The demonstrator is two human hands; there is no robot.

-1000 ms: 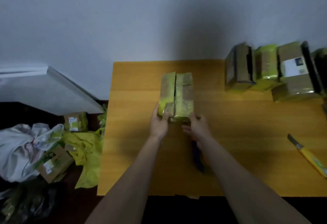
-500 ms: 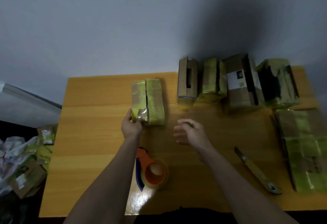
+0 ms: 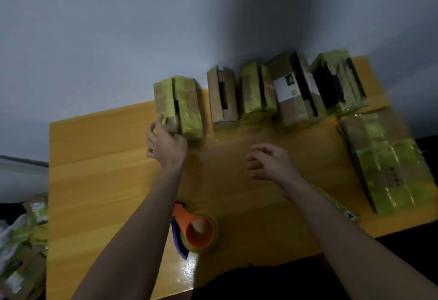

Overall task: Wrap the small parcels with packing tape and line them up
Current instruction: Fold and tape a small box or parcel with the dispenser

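Left hand (image 3: pixel 166 145) grips yellow-green taped cardboard parcel (image 3: pixel 180 105) at its near end on the worktop (image 3: pixel 99 181); right hand (image 3: pixel 272 162) hovers, fingers spread, empty.

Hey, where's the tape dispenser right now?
In the head view, the tape dispenser lies on the wooden table near its front edge, between the person's two forearms, closer to the left one.

Yellow wooden bench (image 3: pixel 99 181) against a grey wall. Along its far edge stand five taped parcels (image 3: pixel 256 91) in a row; a flat bundle of parcels (image 3: pixel 384 162) lies at the right edge. A tape dispenser (image 3: pixel 196 231) rests near the front edge.
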